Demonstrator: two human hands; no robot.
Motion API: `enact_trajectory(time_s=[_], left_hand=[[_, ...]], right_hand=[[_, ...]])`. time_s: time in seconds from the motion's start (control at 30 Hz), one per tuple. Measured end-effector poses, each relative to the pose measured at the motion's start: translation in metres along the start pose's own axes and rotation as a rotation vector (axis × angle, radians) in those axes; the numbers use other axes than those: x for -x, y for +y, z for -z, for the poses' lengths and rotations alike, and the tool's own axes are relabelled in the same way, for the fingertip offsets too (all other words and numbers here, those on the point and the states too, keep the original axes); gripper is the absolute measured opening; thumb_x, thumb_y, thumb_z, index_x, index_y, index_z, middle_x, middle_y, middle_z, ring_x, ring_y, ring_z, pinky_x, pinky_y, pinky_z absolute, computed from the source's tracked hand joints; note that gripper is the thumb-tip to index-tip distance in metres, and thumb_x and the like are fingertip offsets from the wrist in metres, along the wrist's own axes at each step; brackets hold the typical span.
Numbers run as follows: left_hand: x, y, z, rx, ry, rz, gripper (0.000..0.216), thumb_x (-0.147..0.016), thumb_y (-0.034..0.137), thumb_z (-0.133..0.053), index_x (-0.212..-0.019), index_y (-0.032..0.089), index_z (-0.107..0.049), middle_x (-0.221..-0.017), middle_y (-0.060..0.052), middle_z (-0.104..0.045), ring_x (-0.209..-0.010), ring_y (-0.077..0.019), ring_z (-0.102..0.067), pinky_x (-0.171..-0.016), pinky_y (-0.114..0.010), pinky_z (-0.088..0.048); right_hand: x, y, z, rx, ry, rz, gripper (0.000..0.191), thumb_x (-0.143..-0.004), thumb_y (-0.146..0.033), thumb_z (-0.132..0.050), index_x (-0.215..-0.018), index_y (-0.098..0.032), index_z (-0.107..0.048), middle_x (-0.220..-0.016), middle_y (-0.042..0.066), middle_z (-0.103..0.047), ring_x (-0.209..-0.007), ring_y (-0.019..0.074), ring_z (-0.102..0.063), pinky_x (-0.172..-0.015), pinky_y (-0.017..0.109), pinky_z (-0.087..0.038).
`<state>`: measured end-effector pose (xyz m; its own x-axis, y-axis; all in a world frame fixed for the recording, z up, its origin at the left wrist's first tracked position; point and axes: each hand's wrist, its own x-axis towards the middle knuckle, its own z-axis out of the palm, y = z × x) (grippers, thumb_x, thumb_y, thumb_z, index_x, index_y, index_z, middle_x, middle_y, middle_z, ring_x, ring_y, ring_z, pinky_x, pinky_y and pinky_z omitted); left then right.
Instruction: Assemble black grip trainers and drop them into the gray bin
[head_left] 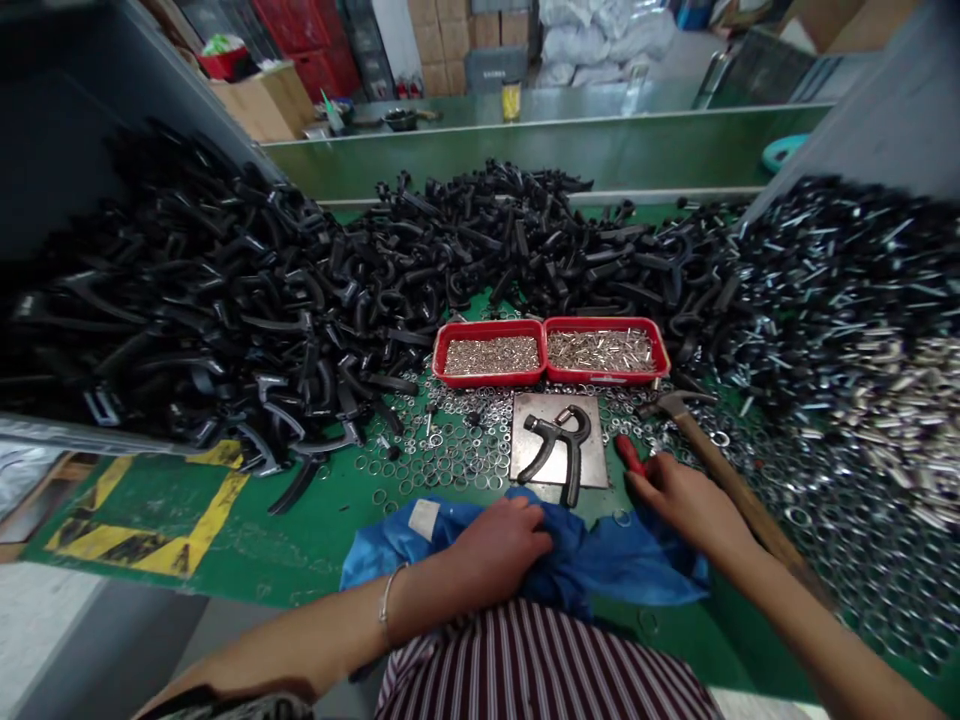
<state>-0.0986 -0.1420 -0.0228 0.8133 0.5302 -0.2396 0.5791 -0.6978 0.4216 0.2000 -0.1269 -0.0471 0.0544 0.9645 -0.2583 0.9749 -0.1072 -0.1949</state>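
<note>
My left hand [504, 545] lies with curled fingers on a crumpled blue plastic sheet [626, 560] at the bench's front edge; its fingertips are hidden. To the right, my right hand [686, 500] is closed at the lower end of a red handle [628, 455]; the rest of that tool cannot be seen. Between and beyond my hands, a black hand grip part [556, 440] with two legs and a metal pin near its top rests on a square metal plate [592, 465]. A wooden-handled hammer [720, 465] lies just right of my right hand.
Two red trays [489, 380] of small metal pieces stand behind the plate. Black handle parts [300, 290] are heaped at left and back. Loose metal rings [450, 455] surround the plate. Shiny pins and black pieces [862, 270] pile up at right. Yellow-black tape [214, 520] marks the left corner.
</note>
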Motion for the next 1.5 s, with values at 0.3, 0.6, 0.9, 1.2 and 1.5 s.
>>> enact_trajectory(time_s=[0.3, 0.6, 0.9, 1.2, 1.5], left_hand=[[-0.01, -0.041, 0.057, 0.246, 0.301, 0.047, 0.028, -0.095, 0.033, -0.053, -0.12, 0.023, -0.059, -0.118, -0.007, -0.062, -0.114, -0.0219, -0.054, -0.103, -0.041, -0.042], [-0.072, -0.057, 0.029, 0.134, 0.43, 0.283, 0.047, -0.084, 0.043, -0.067, -0.121, 0.016, -0.056, -0.118, -0.011, -0.054, -0.114, -0.0286, -0.048, -0.103, -0.044, -0.04], [-0.072, -0.059, 0.027, 0.103, 0.422, 0.288, 0.046, -0.082, 0.046, -0.07, -0.117, 0.019, -0.056, -0.114, -0.009, -0.054, -0.109, -0.0275, -0.049, -0.097, -0.042, -0.04], [-0.07, -0.06, 0.026, 0.097, 0.426, 0.273, 0.049, -0.083, 0.047, -0.069, -0.119, 0.018, -0.054, -0.116, -0.01, -0.054, -0.11, -0.0279, -0.048, -0.097, -0.042, -0.039], [-0.071, -0.06, 0.032, 0.127, 0.372, 0.293, 0.046, -0.084, 0.051, -0.066, -0.117, 0.021, -0.056, -0.117, -0.009, -0.055, -0.111, -0.0286, -0.049, -0.096, -0.043, -0.038]], right_hand=[[-0.017, -0.01, 0.054, -1.045, 0.083, 0.023, 0.029, -0.083, -0.048, -0.069, -0.09, -0.023, -0.055, -0.07, 0.002, -0.069, -0.061, 0.0208, -0.069, -0.061, 0.033, -0.058], [-0.055, -0.08, 0.019, -1.324, 0.185, 0.121, 0.034, -0.084, -0.053, -0.068, -0.093, -0.021, -0.06, -0.084, 0.008, -0.074, -0.068, 0.0245, -0.073, -0.059, 0.036, -0.062], [-0.068, -0.088, 0.004, -1.358, 0.138, 0.134, 0.033, -0.088, -0.052, -0.064, -0.095, -0.021, -0.06, -0.088, 0.009, -0.076, -0.071, 0.0232, -0.074, -0.056, 0.032, -0.061], [-0.064, -0.089, 0.007, -1.121, 0.185, 0.138, 0.033, -0.092, -0.055, -0.056, -0.09, -0.023, -0.063, -0.08, 0.008, -0.075, -0.065, 0.0249, -0.072, -0.058, 0.037, -0.06], [-0.085, -0.106, 0.038, -0.969, -0.08, 0.217, 0.041, -0.085, -0.061, -0.059, -0.082, -0.02, -0.059, -0.065, 0.007, -0.068, -0.05, 0.0204, -0.064, -0.045, 0.031, -0.051]])
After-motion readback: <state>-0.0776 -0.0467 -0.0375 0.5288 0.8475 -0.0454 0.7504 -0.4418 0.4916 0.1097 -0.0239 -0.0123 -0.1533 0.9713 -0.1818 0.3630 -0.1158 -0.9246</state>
